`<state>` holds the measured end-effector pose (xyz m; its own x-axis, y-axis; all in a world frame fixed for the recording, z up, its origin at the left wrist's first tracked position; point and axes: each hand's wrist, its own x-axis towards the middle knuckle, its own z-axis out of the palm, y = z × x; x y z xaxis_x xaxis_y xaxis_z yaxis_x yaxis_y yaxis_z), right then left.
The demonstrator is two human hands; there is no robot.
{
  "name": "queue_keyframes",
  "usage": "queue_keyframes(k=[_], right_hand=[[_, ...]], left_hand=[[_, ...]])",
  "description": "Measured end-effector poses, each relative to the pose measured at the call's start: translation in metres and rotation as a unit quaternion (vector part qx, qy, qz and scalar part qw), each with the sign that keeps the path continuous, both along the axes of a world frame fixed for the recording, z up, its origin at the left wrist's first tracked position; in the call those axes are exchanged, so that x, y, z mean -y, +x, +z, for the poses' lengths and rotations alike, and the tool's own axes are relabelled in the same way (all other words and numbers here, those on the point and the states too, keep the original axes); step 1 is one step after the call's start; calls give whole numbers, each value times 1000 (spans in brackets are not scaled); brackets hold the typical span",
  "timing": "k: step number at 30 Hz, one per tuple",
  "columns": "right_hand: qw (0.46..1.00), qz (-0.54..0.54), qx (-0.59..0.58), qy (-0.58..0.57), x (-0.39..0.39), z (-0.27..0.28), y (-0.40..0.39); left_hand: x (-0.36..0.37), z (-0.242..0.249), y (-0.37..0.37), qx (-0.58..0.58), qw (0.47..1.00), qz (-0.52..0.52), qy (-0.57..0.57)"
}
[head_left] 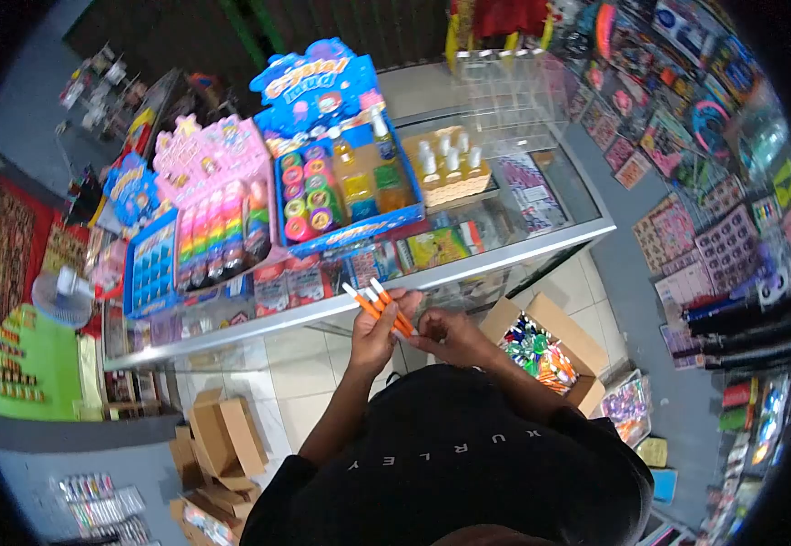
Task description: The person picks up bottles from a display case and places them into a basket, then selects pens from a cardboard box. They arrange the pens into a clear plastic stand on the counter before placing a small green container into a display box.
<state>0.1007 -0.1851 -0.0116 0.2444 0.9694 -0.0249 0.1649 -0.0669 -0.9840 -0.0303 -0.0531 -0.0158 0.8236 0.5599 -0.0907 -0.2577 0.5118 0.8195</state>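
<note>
Between the fingers and thumb of my left hand (373, 340) is a small bunch of orange pens (382, 308) with white ends, fanned slightly and pointing up and to the left. My right hand (451, 338) is beside it, its fingers curled closed near the lower ends of the pens. What those fingers grip, if anything, is hidden. Both hands are just in front of the glass counter's metal edge (322, 316). To the right, below my right forearm, an open cardboard box (581, 338) holds many similar orange-and-white pens along with green, blue and red pieces.
On the glass counter stand a blue display box (359, 229), a pink display (204, 159) of rainbow tubes and a woven basket (457, 193) of small bottles. Empty cardboard boxes (222, 435) lie on the floor at left. Hanging goods (668, 232) line the right wall.
</note>
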Motion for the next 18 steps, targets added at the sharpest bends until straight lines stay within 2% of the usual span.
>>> queue_keyframes(k=[3, 7, 10, 13, 15, 18], right_hand=[[999, -27, -22, 2, 10, -2, -1], [996, -75, -36, -18, 24, -3, 14], [971, -145, -172, 81, 36, 16, 36], [936, -246, -153, 198, 45, 10, 80], [901, -345, -96, 245, 46, 17, 114], [854, -440, -61, 272, 29, 59, 155]], left_hand=[[5, -8, 4, 51, 997, -50, -31], [6, -2, 11, 23, 995, -77, -59], [0, -1, 10, -9, 995, -93, -46], [-4, -1, 7, -16, 994, -105, -15], [-6, -4, 4, -36, 994, -108, -4], [-4, -7, -1, -53, 992, -113, 0]])
